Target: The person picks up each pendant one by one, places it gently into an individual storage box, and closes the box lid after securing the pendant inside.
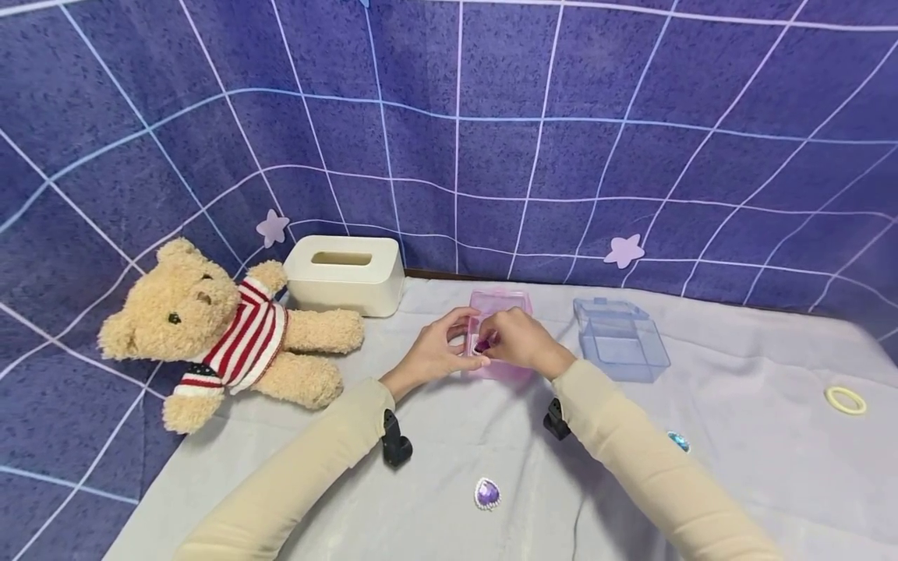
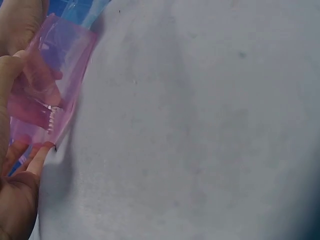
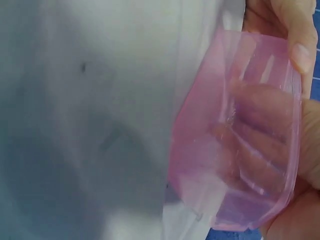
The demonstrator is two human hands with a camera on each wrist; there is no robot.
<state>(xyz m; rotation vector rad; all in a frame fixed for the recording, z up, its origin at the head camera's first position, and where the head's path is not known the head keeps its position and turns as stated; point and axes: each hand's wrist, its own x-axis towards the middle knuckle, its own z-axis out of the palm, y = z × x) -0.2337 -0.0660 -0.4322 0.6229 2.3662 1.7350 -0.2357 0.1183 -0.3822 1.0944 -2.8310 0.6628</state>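
A see-through pink plastic box [image 1: 510, 375] stands on the cloth with its lid [image 1: 501, 299] tipped back. Thumb and fingers of my left hand [image 1: 436, 347] grip the box at its left side. My right hand [image 1: 521, 340] reaches down into it and pinches a dark purple gem [image 1: 481, 346] near the left wall. Through the pink wall [image 2: 75, 70] in the left wrist view, a white beaded edge [image 2: 51, 119] shows by the fingertips. The right wrist view shows fingers inside the box [image 3: 197, 155]; the gem is mostly hidden there.
To the right stands an open clear blue box [image 1: 624, 351]. A purple heart gem [image 1: 487, 494] lies in front, a blue gem [image 1: 678, 442] beside the right sleeve, a yellow ring [image 1: 845, 400] far right. A teddy bear [image 1: 231, 327] and a white tissue box [image 1: 344, 276] occupy the left.
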